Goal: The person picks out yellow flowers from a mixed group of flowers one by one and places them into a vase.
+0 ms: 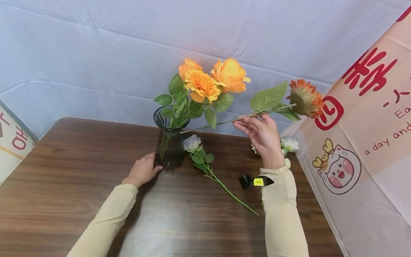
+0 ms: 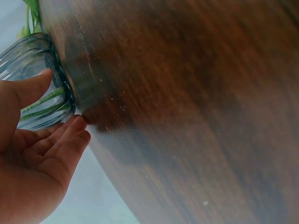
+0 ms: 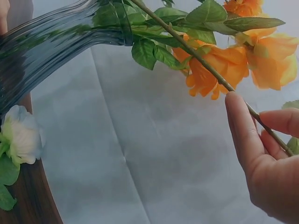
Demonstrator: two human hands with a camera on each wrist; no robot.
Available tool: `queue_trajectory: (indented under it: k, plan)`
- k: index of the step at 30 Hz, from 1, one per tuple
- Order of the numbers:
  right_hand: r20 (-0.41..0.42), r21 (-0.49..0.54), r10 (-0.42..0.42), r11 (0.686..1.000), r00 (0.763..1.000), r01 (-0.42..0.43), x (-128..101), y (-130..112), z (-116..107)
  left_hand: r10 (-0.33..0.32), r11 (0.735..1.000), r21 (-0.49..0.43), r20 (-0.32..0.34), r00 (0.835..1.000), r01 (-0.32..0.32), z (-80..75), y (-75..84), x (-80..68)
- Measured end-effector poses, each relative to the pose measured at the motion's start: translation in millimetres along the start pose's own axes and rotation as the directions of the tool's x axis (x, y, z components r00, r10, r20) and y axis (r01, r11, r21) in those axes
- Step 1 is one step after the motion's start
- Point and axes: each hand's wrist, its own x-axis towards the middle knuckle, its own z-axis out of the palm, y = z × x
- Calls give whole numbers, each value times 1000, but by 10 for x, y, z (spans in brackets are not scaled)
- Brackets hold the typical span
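A dark, see-through glass vase (image 1: 170,150) stands upright on the table, holding several yellow-orange flowers (image 1: 202,85) with green leaves. My left hand (image 1: 142,170) holds the vase low down, thumb on one side and fingers on the other, as the left wrist view (image 2: 46,158) also shows. Between thumb and fingers, my right hand (image 1: 261,135) pinches the stem (image 3: 196,55) of an orange-red daisy-like flower (image 1: 306,99). That flower's head points right, seen from behind. Its bare stem end lies close to the vase's right side, below the rim; whether they touch, I cannot tell.
A pale bluish rose (image 1: 192,143) lies on the brown wooden table (image 1: 80,171), its stem running towards the front right. White flowers (image 1: 290,145) lie partly hidden behind the right wrist. A pale cloth (image 1: 112,64) hangs behind, and a printed banner (image 1: 369,142) stands at right.
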Motion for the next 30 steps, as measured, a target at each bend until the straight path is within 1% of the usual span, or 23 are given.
queue_trajectory:
  k: [9, 16, 22, 30]
  plan:
    - [-21, 0, -40, 999, 999, 40, 46, -9, 104, 5, 1000, -11, 2, 1000, -5, 10, -9, -3]
    - [15, -105, -110, 988, 994, 111, 62, 16, 217, 6, 1000, -15, -1, 1000, -6, -2, -1, -13]
    - [50, -148, -164, 974, 985, 170, 68, 44, 284, 7, 1000, -22, -2, 1000, -7, -8, 4, -21]
    - [62, -225, -193, 953, 979, 202, 91, 129, 361, 5, 1000, -25, -3, 1000, -5, -11, 11, -25]
